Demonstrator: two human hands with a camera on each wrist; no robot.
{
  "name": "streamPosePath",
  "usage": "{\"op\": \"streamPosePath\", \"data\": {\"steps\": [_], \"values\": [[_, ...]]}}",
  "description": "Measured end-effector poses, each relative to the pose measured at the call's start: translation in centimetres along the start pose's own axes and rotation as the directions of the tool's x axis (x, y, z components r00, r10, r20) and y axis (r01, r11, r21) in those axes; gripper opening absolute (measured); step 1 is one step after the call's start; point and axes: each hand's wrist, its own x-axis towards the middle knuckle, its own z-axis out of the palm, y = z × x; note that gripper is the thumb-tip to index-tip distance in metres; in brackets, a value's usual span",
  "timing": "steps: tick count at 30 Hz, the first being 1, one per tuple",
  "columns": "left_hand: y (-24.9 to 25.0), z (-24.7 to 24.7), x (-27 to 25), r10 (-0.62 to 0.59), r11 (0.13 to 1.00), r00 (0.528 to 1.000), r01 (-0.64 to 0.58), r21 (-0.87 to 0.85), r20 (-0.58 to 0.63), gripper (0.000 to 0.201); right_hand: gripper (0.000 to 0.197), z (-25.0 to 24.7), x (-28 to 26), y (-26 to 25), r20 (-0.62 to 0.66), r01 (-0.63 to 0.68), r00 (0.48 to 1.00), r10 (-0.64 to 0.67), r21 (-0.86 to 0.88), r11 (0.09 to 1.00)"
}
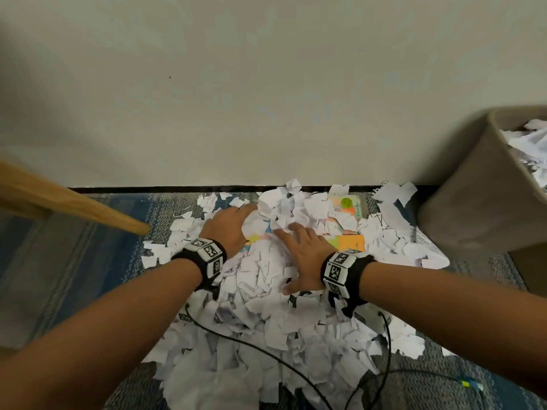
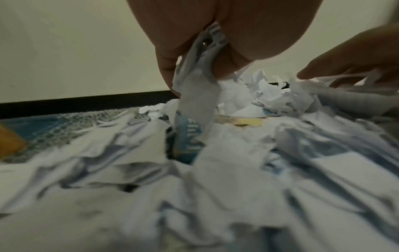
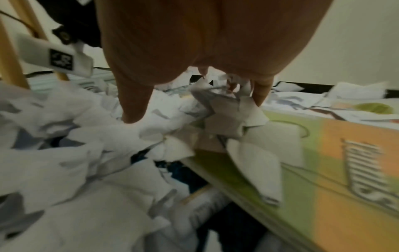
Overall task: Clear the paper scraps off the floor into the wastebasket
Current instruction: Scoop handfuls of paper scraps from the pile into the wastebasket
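Note:
A deep pile of torn white paper scraps covers the carpet in front of the wall. My left hand reaches into the far side of the pile. In the left wrist view this left hand pinches a bunch of scraps between thumb and fingers. My right hand lies on the pile just right of it. Its fingers curl down into crumpled scraps, with the thumb spread apart. The tan wastebasket stands at the right and holds scraps.
A wooden furniture leg slants in from the left. An orange and green printed card lies among the scraps beside my right hand. Black cables run over the near part of the pile. The black baseboard marks the wall.

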Motion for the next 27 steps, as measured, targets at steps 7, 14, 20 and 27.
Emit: {"op": "streamPosePath", "data": {"steps": [7,14,20,27], "values": [[-4.0,-0.1,-1.8,0.05,0.992,0.965,-0.079,0.103,0.256,0.055,0.134,2.4,0.3,-4.2,0.089,0.23,0.971,-0.22,-0.126,0.965],[-5.9,1.4,-5.0,0.115,0.974,0.93,-0.175,0.146,0.348,0.054,0.078,1.7,1.5,-5.6,0.108,0.291,0.956,-0.273,-0.236,0.927],[-6.0,1.6,-6.2,0.155,0.938,0.892,-0.268,0.221,0.425,0.076,0.033,-1.0,2.8,-4.9,0.053,0.208,0.977,-0.208,-0.011,0.978],[-6.3,-0.1,-5.3,0.112,0.993,0.977,-0.105,-0.044,0.181,0.032,0.048,-0.8,2.3,-5.4,-0.117,0.229,0.968,-0.22,0.063,0.971]]}}
